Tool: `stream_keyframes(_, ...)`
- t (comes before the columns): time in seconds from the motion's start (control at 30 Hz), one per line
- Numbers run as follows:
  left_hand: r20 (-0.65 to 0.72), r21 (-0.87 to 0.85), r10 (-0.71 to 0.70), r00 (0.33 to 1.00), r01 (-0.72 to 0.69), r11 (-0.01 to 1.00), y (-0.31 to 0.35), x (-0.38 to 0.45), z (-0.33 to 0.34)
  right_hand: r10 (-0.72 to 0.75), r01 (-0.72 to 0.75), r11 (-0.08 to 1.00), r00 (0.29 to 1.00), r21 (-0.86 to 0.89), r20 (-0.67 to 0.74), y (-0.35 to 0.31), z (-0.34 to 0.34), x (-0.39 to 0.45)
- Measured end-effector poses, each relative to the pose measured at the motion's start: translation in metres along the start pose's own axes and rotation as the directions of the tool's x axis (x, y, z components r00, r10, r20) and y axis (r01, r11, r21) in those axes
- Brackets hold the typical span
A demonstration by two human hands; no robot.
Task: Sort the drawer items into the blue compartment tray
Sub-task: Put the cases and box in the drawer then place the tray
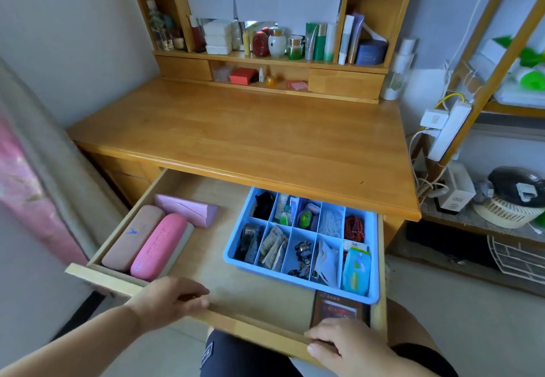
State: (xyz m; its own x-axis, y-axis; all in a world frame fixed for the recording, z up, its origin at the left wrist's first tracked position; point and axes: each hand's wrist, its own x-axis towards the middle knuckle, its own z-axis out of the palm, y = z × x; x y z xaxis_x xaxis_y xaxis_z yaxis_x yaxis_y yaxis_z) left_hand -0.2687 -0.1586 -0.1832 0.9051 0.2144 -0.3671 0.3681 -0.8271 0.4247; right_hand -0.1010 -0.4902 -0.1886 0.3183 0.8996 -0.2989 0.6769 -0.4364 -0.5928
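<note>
Nearest me, both hands sit on the drawer (153, 291) front: my left hand (169, 300) curls its fingers over the top edge, thumb behind, gripping it; my right hand (342, 344) does the same at the right end, fingers hooked over the rim. Neither carries an item.

Just beyond my right hand lies one dark card box (336, 308), flat on the drawer floor, touching the near wall of the tray (300, 283). It looks unsorted, though I judge it too wide for any compartment.

On the right of the drawer floor sits the blue tray, ten compartments in two rows of five. Every one holds something: the near row has dark packets, paper slips, keychains, a white pouch and a green-and-blue packet; the far row has something black, tubes, a green thing, white cord and red beads. So the sorting seems almost done.

At the left of the drawer lie three cases (153, 238): one tan, one pink, one lilac behind them, all loose on the floor and plainly too big for the tray.

Beyond, the tabletop (250, 129) carries nothing that belongs to the job.
</note>
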Motion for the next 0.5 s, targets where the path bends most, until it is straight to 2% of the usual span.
stream_keyframes(0.1,0.070,0.094,0.079,0.994,-0.086,0.992,-0.009,-0.007,-0.003,0.022,-0.023,1.000,0.999,0.017,0.035,0.001,-0.002,-0.002)
stream_keyframes(0.17,0.094,0.171,0.118,0.988,-0.133,0.976,-0.011,-0.007,-0.004,-0.022,0.025,0.999,0.997,-0.033,0.080,0.002,-0.002,-0.004)
stream_keyframes(0.27,0.118,0.275,0.187,0.975,-0.213,0.938,-0.015,-0.002,-0.005,-0.098,0.132,0.957,0.985,-0.259,0.140,-0.001,-0.002,-0.001)
stream_keyframes(0.33,0.115,0.326,0.224,0.968,-0.249,0.912,-0.019,0.002,-0.003,-0.140,0.199,0.898,0.975,-0.393,0.175,-0.003,-0.003,0.003)
stream_keyframes(0.4,0.105,0.352,0.261,0.960,-0.281,0.893,-0.022,0.005,-0.003,-0.167,0.230,0.860,0.970,-0.455,0.174,0.000,-0.002,0.005)
stream_keyframes(0.5,0.013,0.327,0.323,0.946,-0.309,0.893,-0.026,0.013,-0.010,-0.217,0.262,0.814,0.965,-0.519,0.146,0.000,-0.009,0.006)
